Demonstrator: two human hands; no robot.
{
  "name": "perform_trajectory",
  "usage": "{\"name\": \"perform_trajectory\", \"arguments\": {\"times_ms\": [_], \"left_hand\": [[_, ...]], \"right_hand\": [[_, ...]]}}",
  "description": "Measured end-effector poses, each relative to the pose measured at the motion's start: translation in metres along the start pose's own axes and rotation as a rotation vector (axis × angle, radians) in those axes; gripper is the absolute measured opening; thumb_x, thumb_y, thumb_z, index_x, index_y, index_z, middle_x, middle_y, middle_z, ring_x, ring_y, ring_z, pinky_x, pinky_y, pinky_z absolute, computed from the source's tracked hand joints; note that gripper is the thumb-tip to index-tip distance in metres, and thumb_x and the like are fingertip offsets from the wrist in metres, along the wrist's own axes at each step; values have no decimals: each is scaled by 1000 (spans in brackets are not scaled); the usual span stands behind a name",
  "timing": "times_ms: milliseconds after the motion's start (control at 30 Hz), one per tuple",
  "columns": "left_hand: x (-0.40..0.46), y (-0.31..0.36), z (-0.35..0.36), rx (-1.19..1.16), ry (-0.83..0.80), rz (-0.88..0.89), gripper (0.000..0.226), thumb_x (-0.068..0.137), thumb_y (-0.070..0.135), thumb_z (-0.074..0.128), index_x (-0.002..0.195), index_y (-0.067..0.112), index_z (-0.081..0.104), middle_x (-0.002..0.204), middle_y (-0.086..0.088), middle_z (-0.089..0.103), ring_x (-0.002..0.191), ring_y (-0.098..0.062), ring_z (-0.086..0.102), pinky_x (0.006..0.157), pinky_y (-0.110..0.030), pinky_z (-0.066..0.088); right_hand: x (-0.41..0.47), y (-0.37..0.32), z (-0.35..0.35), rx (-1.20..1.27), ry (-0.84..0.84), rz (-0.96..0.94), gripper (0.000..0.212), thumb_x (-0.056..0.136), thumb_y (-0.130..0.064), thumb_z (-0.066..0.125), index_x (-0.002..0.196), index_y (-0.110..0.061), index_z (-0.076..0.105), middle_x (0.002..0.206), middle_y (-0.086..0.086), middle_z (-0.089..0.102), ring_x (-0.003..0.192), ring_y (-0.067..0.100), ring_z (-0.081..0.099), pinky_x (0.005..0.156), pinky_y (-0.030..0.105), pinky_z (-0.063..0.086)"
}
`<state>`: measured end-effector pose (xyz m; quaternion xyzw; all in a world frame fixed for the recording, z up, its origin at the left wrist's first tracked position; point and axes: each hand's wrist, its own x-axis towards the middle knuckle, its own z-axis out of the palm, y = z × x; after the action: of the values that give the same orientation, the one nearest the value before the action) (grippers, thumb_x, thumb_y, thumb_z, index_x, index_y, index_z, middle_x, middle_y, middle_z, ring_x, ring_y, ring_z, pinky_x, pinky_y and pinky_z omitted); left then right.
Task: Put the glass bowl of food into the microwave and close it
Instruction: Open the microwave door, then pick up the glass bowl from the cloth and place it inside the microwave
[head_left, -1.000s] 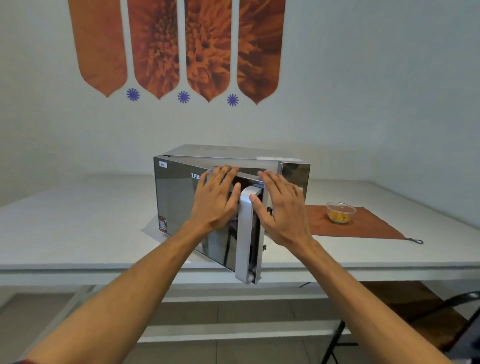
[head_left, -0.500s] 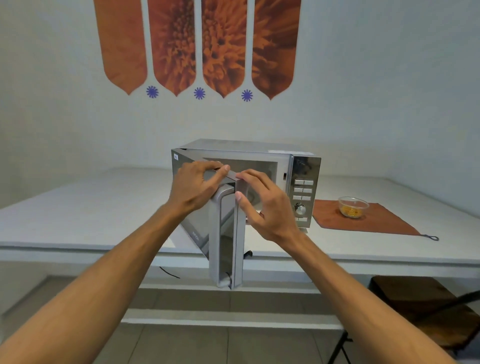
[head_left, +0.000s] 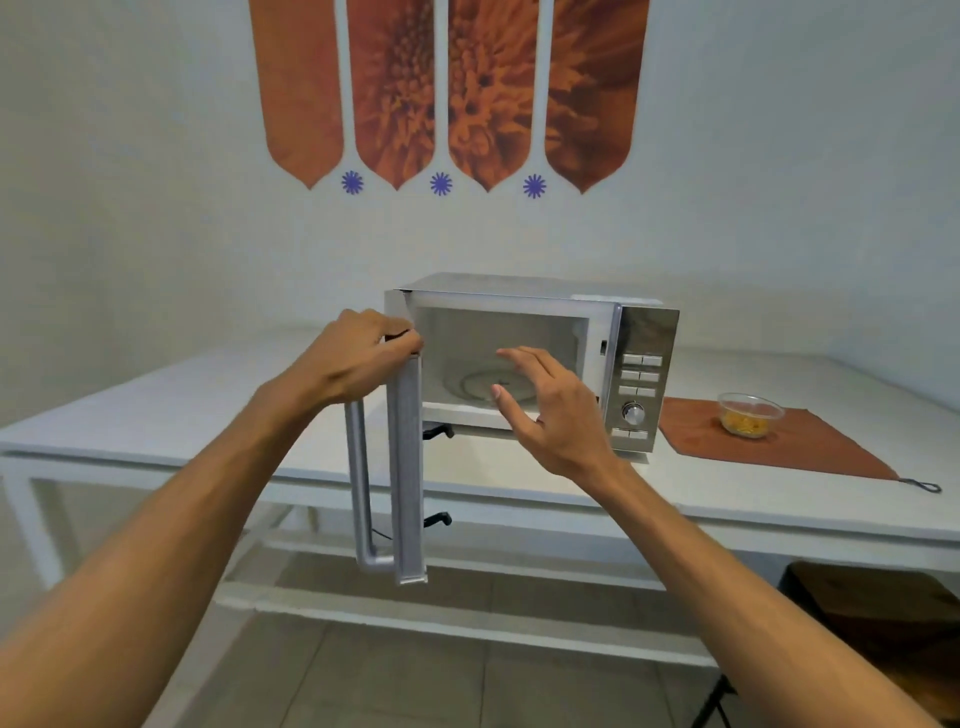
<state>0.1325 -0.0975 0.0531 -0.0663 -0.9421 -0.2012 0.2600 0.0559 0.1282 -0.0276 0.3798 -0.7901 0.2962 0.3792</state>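
The glass bowl (head_left: 750, 414) with yellow food inside stood on a rust-coloured cloth (head_left: 769, 441), near the right end of the worktop (head_left: 156, 410). It was just to the right of the microwave (head_left: 535, 358) and did not touch it. No hand was on the bowl.

The microwave stood near the middle of the worktop, close to its front edge. Its door (head_left: 408, 467) was swung wide open to the left and was seen edge-on, reaching out past the front edge of the worktop. A long silver handle (head_left: 361, 483) ran down the outer side of the door. The inside of the microwave was light and bare, with a round glass plate (head_left: 475, 384) on its floor. The panel with buttons and one round knob (head_left: 634, 413) was on the right side of the front.

The left hand (head_left: 358, 356) was at the top corner of the door, and its fingers (head_left: 400, 338) were curled and closed on that top edge. The right hand (head_left: 550, 415) was in the air in front of the open microwave and held nothing; its fingers (head_left: 524, 361) were spread a little and loosely bent, pointing to the left. It touched neither the door nor the microwave.

On the wall behind hung four orange flower panels (head_left: 447, 88). A dark wooden stool (head_left: 878, 613) stood under the right end of the worktop.
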Motion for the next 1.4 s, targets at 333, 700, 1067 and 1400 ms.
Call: {"name": "perform_trajectory", "arguments": {"times_ms": [333, 700, 1067, 1400], "left_hand": [[-9, 8, -4, 205, -10, -125, 44, 76, 42, 24, 67, 5, 44, 63, -12, 51, 62, -29, 47, 59, -35, 35], [-18, 62, 48, 606, 275, -204, 86, 84, 67, 30, 129, -4, 48, 134, -28, 51, 128, -40, 42, 112, -54, 20], [-5, 103, 153, 271, 167, 137, 66, 83, 59, 38, 119, 8, 56, 120, -16, 62, 114, -32, 55, 99, -48, 42], [37, 141, 240, 55, 134, 227, 47, 80, 46, 54, 113, 13, 61, 107, -8, 70, 94, -26, 65, 81, -39, 53]], "right_hand": [[-15, 24, 0, -72, -35, 63, 46, 93, -44, 51, 131, -17, 53, 130, 1, 58, 113, 16, 56, 90, 39, 51], [-36, 52, -11, -165, -87, 160, 48, 93, -43, 52, 131, -14, 53, 131, 5, 58, 114, 21, 57, 93, 37, 48], [-72, 91, -41, -385, -98, 338, 52, 93, -46, 51, 134, -14, 52, 133, 7, 57, 117, 22, 55, 96, 40, 48], [-107, 177, -92, -492, -76, 462, 56, 93, -46, 53, 138, -13, 49, 140, 7, 53, 119, 24, 55, 96, 34, 44]]}}
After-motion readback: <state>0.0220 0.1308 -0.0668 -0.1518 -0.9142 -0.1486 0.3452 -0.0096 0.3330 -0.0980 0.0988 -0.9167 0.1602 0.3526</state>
